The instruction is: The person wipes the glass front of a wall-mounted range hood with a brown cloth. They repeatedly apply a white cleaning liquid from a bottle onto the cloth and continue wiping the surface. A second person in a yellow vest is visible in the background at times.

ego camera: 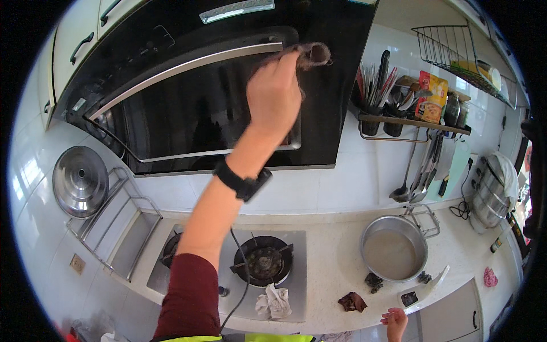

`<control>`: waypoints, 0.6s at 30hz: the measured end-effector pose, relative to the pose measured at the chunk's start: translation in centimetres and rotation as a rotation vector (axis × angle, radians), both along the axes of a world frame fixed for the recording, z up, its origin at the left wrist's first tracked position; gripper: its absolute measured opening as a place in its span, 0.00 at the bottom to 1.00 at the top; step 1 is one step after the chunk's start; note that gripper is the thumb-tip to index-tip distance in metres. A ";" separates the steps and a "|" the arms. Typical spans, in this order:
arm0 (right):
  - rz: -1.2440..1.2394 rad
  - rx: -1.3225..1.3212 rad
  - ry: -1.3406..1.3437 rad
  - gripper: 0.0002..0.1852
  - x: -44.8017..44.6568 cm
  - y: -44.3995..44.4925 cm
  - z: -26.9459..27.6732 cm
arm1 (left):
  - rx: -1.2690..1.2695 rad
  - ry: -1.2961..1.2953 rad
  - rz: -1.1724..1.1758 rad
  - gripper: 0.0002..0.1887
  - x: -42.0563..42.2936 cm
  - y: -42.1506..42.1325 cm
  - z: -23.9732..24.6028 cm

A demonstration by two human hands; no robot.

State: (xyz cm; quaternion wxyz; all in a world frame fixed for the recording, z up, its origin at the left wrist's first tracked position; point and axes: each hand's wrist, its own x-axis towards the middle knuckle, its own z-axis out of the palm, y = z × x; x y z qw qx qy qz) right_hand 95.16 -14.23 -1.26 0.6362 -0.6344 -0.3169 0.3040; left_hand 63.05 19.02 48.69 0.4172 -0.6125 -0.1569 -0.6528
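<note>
My left hand (pixel 275 92) is raised to the black glass front of a range hood (pixel 201 98). It is closed around a brown rag (pixel 316 54), which bunches out past the fingers near the hood's upper right. A black watch (pixel 243 181) sits on that wrist. Low on the right, my right hand (pixel 395 320) hangs at the counter's front edge, fingers slightly apart and holding nothing. Nearest it are a white-handled tool (pixel 432 285) with a dark patch and a crumpled dark-brown cloth (pixel 352 302). Behind them stands an aluminium pot (pixel 366 248) of murky water.
Below the hood is a gas stove (pixel 299 256) with a burner (pixel 264 260), a white cloth (pixel 274 302) and a dangling cable (pixel 244 265). Steel-wool pads (pixel 374 282) lie by the pot. A utensil shelf (pixel 414 122) and wire rack (pixel 461 55) hang right; a steel lid (pixel 81 181) stands left.
</note>
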 end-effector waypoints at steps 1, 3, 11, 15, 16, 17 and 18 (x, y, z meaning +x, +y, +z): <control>0.007 0.013 0.001 0.05 -0.1 0.0 0.1 | -0.130 -0.071 -0.109 0.11 0.5 -0.2 -1.5; 0.019 -0.017 0.008 0.05 -0.1 0.1 0.3 | -0.426 -0.190 -0.350 0.12 1.5 0.0 -3.2; -0.017 -0.026 -0.026 0.05 0.4 -0.5 0.2 | -0.700 -0.329 -0.645 0.19 4.8 2.6 -1.5; -0.025 -0.056 -0.037 0.05 0.5 -1.1 -0.4 | -0.537 -0.262 -0.635 0.17 5.2 3.4 1.3; -0.028 -0.053 -0.043 0.05 0.7 -1.2 -0.5 | -0.537 -0.266 -0.617 0.16 5.4 3.6 2.1; -0.035 -0.036 -0.023 0.05 0.8 -1.2 -0.5 | -0.454 -0.263 -0.606 0.16 5.4 3.8 2.6; -0.039 -0.026 -0.005 0.05 0.9 -1.3 -0.5 | -0.283 -0.290 -0.515 0.17 5.8 3.9 2.4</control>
